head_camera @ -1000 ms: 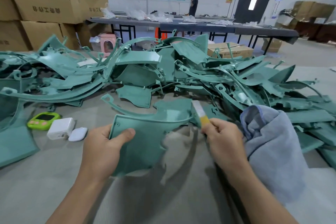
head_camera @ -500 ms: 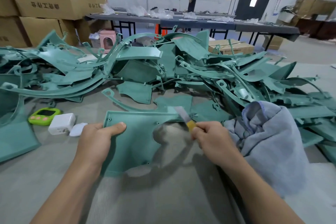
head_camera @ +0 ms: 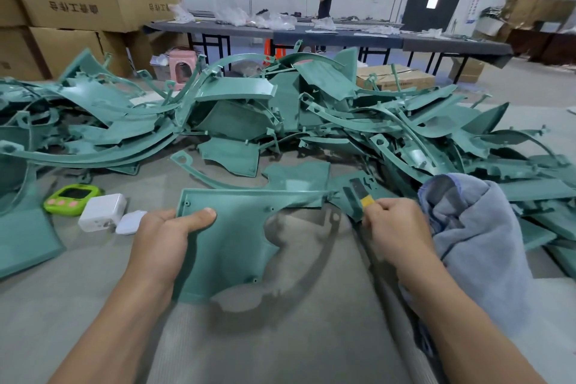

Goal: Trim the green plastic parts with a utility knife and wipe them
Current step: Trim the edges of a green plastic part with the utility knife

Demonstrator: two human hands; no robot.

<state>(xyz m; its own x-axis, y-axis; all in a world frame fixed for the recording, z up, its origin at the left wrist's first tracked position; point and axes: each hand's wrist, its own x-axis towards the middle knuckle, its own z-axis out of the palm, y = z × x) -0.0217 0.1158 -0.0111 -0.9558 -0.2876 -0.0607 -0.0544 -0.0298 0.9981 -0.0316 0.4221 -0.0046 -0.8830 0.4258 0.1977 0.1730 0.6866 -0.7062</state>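
Left hand [head_camera: 165, 237] grips the green panel [head_camera: 230, 227] at 9 o'clock, right hand [head_camera: 396, 224] holds the utility knife [head_camera: 358, 193] at 2 o'clock; best shave lightly, away from fingers

Left grip [head_camera: 162, 237] holds green panel [head_camera: 232, 246], right grip [head_camera: 396, 224] pinches utility knife [head_camera: 358, 193]

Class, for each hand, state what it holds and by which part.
The left hand grips the green panel by its left edge, thumb on top. The right hand pinches the knife by its yellow handle, blade pointing away.
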